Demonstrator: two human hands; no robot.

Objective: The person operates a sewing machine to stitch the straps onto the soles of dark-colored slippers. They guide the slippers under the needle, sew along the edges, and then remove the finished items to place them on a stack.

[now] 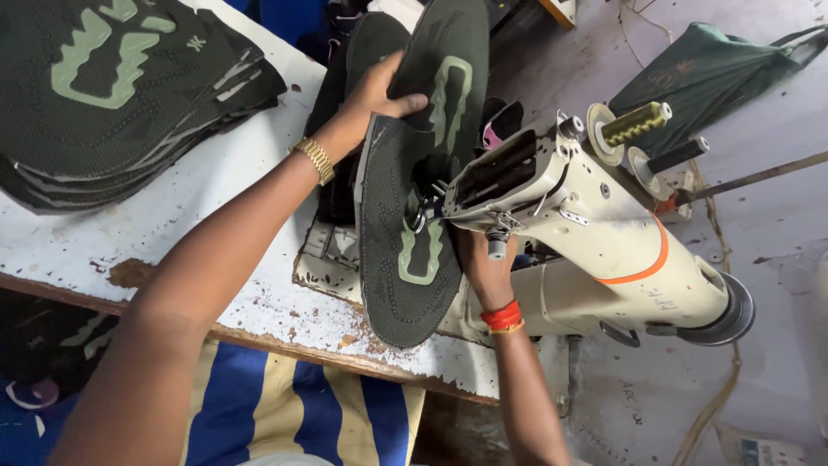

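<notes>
White worktable [216, 198], paint chipped and worn, spans the left and near centre. Cream post-bed sewing machine [595, 233] with an orange band stands at right, head angled toward far left; two thread spools on top, one olive-yellow [634, 123], one dark [677, 155].

Far left on the table: tall stack of cut uppers [121, 86], dark green knit with pale green overlays, fanned at the edges.

Work piece: one shoe upper [414, 216], same dark knit with a pale green overlay, centre of scene, held up against the machine head at the needle area. It droops and curves under its own weight, so judged light, soft and floppy, not slippery, not fragile. Best held at the edges either side of the needle, keeping it taut.

Left hand [375, 99], gold bracelet at wrist, is closed on the far end of the upper, thumb on top. Right hand [487, 267], red thread band at wrist, sits under the machine head behind the near part of the upper; its grip is mostly hidden, cannot tell.

Containers: none clearly visible. A green cloth bag [716, 73] lies far right on the floor; contents not seen.
</notes>
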